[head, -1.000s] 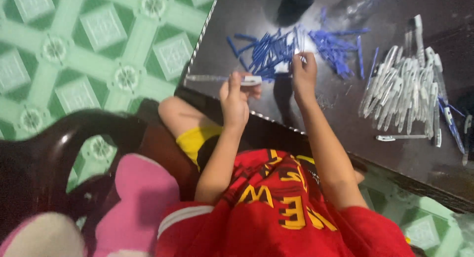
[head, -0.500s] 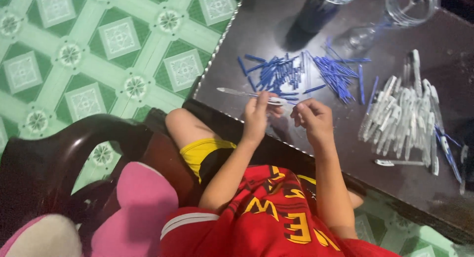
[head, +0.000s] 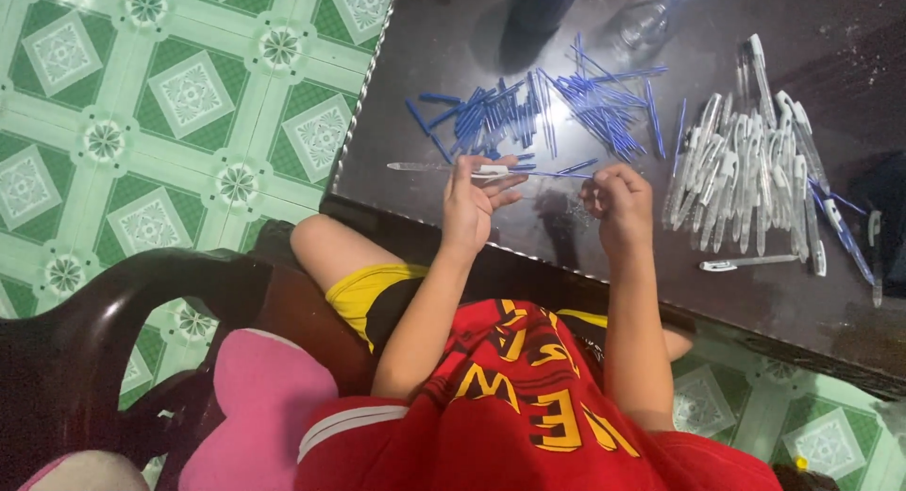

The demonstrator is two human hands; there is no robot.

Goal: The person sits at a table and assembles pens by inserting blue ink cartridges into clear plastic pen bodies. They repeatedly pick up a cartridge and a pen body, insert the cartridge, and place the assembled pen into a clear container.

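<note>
My left hand [head: 469, 203] grips a clear pen barrel [head: 429, 167] that points left, just above the dark table [head: 755, 312]. My right hand [head: 618, 200] is closed, pinching the end of a thin blue refill [head: 559, 175] that runs toward the barrel's open end. Both hands hover near the table's front edge. Behind them lies a spread of blue refills and caps [head: 538, 113]. To the right lies a heap of clear pens with white caps [head: 746, 160].
One assembled pen [head: 750, 262] lies alone near the front right. A clear glass [head: 651, 21] and a dark bottle [head: 543, 5] stand at the table's back. A dark wooden chair [head: 123, 302] with a pink cushion [head: 255, 397] sits on the green tiled floor [head: 170, 94].
My right hand has drawn back from the blue pile toward the front edge, with a refill in it. My left hand stays on the clear barrel. The view has shifted slightly.
</note>
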